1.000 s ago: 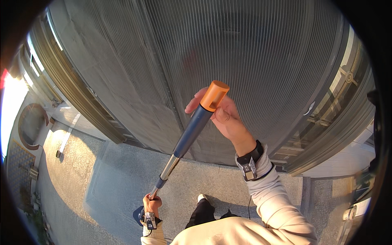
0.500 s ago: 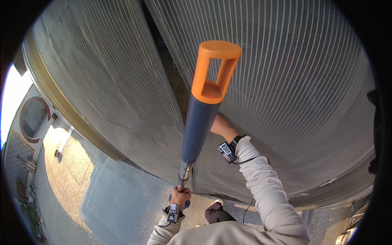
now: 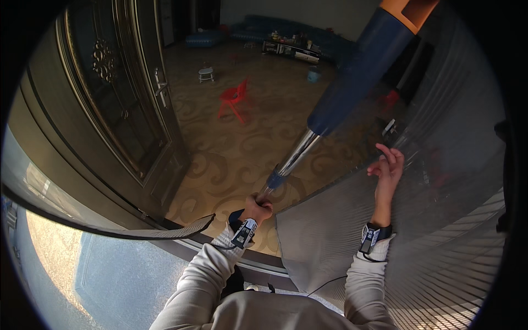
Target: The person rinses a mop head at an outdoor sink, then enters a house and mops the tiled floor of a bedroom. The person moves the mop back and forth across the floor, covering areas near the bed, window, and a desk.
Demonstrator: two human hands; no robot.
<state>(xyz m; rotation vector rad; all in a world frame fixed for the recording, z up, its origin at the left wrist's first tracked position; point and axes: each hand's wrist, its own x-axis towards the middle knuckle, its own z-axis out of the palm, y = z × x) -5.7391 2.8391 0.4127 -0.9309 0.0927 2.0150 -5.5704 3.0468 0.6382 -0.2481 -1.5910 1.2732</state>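
Observation:
My left hand (image 3: 257, 209) is wrapped round the shaft of a long pole, low on its metal tube. The pole (image 3: 352, 71) slants up to the right, with a dark blue grip and an orange loop end (image 3: 410, 12) cut off by the picture's upper edge. Its lower end is hidden below my hand. To the right, my right hand (image 3: 388, 166) is raised with its fingers apart, holding nothing, against or just in front of a grey striped door curtain (image 3: 341, 231). Whether it touches the curtain I cannot tell. Another curtain flap (image 3: 181, 230) curls at the left.
A dark ornate door (image 3: 118, 110) with a lever handle stands swung in at the left. Past the threshold (image 3: 258, 264) lies a patterned floor with a red chair (image 3: 235, 98), a white stool (image 3: 205, 73) and a blue bucket (image 3: 313, 74). Farther back are a low table (image 3: 291, 49) and sofas.
The curtain has parted wide, baring the doorway and room. My right hand has come out of the curtain gap and moved right. The pole has tilted right, still in my left hand.

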